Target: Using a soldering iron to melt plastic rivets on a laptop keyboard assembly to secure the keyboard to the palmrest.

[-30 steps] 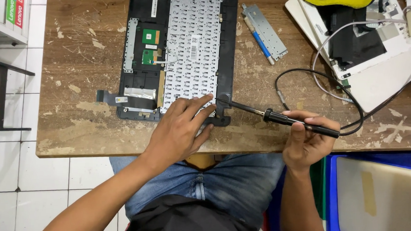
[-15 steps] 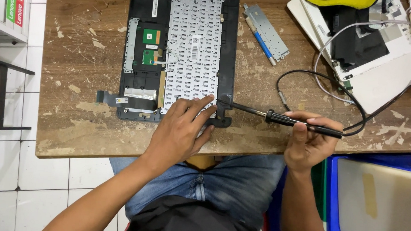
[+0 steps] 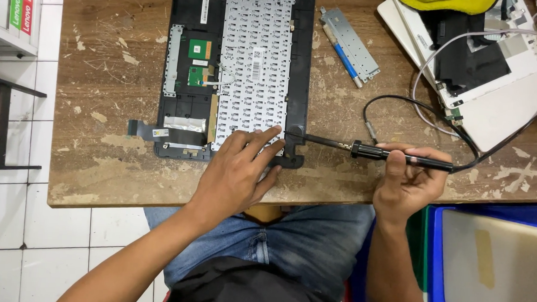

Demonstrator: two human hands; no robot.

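A black soldering iron (image 3: pixel 365 150) is lying almost level across the near part of a worn wooden workbench (image 3: pixel 99 162), seen from above. Its long axis is running left to right, tilted slightly so the handle end sits nearer the person. The thin metal tip is pointing left, toward the near right corner of an opened laptop palmrest assembly (image 3: pixel 236 71), and appears to be touching the black frame there, just beside the silver keyboard backplate (image 3: pixel 254 60). The right hand (image 3: pixel 407 184) is gripping the iron's handle from below, fingers curled around it, with the black cord (image 3: pixel 415 109) looping away to the right. The left hand (image 3: pixel 237 174) is resting flat and open on the near edge of the keyboard backplate, fingertips (image 3: pixel 275 131) pressing close to the tip, grasping nothing.

Judging by the tip's position at one corner, the work along the backplate's edge seems to be at an early or middle stage; the backplate is sitting in place in the frame, and which points are already treated cannot be told.

Farther out, a blue pen (image 3: pixel 342 51) and a metal bracket (image 3: pixel 351 43) are lying to the right, beyond them a white laptop shell (image 3: pixel 499 113), and a blue bin (image 3: pixel 492 269) is standing beside the person's knee.
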